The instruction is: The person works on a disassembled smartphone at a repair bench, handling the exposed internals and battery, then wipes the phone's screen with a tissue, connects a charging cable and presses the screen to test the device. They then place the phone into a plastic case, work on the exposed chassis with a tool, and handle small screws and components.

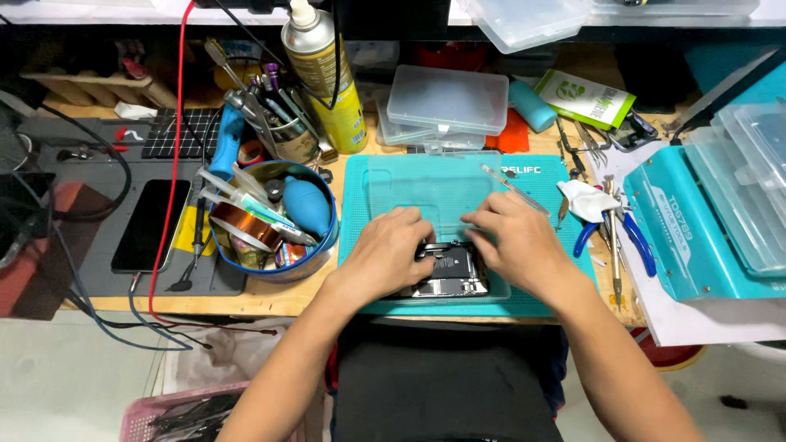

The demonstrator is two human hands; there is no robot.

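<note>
Cluttered wooden workbench [270, 299] fills the upper part of the frame as I look down from the head camera. At centre lies a teal work mat [360, 196], and on its lower middle sits an opened phone [450, 272], its dark insides and metal parts showing. My left hand [389, 254] rests on the phone's left side, fingers curled down over its edge. My right hand [517, 241] covers its upper right side, fingers bent and close together; I cannot tell whether they pinch anything. Just left of the mat stands a round blue tub [323, 233] packed with tools, tape rolls and a blue air blower. Further left, a black phone [151, 225] lies face up on a grey mat [98, 270]. A yellow spray can [327, 78] stands at the upper centre. Blue-handled pliers [630, 237] lie right of the teal mat, beside a white cloth [585, 199].
</note>
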